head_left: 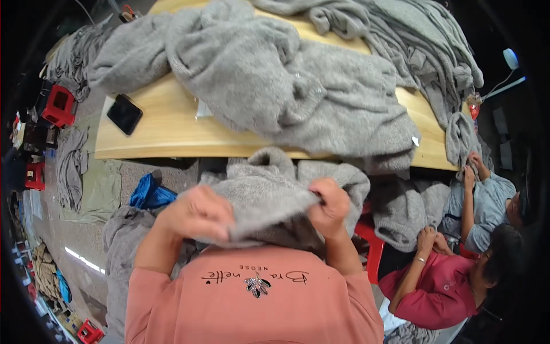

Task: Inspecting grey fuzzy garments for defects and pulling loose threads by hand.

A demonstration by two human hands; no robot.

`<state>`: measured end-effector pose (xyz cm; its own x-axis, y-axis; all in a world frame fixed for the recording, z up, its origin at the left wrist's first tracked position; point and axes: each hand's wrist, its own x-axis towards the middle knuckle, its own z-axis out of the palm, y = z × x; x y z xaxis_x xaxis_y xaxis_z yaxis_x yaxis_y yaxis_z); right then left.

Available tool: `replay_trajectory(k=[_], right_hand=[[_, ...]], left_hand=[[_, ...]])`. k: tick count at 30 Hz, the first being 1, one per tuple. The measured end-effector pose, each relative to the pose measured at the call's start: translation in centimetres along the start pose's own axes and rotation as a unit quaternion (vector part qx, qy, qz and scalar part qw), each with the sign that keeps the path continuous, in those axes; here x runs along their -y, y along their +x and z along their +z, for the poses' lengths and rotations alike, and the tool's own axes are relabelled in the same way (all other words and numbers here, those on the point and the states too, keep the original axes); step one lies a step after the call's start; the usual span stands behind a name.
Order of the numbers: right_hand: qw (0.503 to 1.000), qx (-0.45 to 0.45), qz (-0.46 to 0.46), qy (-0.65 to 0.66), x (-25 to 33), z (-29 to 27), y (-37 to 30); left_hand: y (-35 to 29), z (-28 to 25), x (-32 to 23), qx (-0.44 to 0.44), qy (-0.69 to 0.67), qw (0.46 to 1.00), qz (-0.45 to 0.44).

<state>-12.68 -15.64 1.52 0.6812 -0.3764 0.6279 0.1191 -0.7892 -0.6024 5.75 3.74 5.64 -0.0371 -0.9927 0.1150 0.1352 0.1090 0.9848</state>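
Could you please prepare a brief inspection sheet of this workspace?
Surface: pale wooden table, partly covered by grey knitted garments.
Garment in hand: grey knitted piece, near the table's front edge.
Clutter: black phone on the table; blue cloth below it.
Hands: left hand and right hand grip the piece; the left is blurred.
Cables: thin cord, apparently a cable, upper right.
Surroundings: red stool, left; person in dark red, right.
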Motion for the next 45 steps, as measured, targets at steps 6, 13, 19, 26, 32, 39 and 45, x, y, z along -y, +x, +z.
replay_trajectory(k=[6,13,19,26,32,39,45], right_hand=[[0.985,-0.009,-0.139,-0.106,1.6,-3.2,-2.9],[0.978,0.064,-0.041,0.196,3.4,-3.2,-3.3],[0.967,0.109,-0.108,0.202,4.7,-3.2,-2.7],[0.953,0.136,-0.071,0.261,4.6,-3.5,-2.8],[0.942,0.118,0.017,0.313,5.1,-3.7,-3.1],[0.893,0.277,0.046,0.351,3.4,-4.3,-2.8],[0.953,0.238,0.111,0.150,2.2,-2.2,-2.2]], left_hand=[[2.1,5.0,2.0,0.205,0.003,0.979,-0.014],[4.0,2.2,0.4,0.003,0.207,0.978,0.014],[5.6,-0.1,7.4,-0.021,0.449,0.891,-0.062],[5.6,-0.1,9.0,-0.098,-0.125,0.965,-0.210],[3.6,-1.8,5.8,-0.336,-0.285,0.890,-0.114],[-0.1,-3.4,-0.6,-0.505,-0.287,0.812,0.065],[-7.0,0.4,-14.2,-0.505,0.265,0.784,0.247]])
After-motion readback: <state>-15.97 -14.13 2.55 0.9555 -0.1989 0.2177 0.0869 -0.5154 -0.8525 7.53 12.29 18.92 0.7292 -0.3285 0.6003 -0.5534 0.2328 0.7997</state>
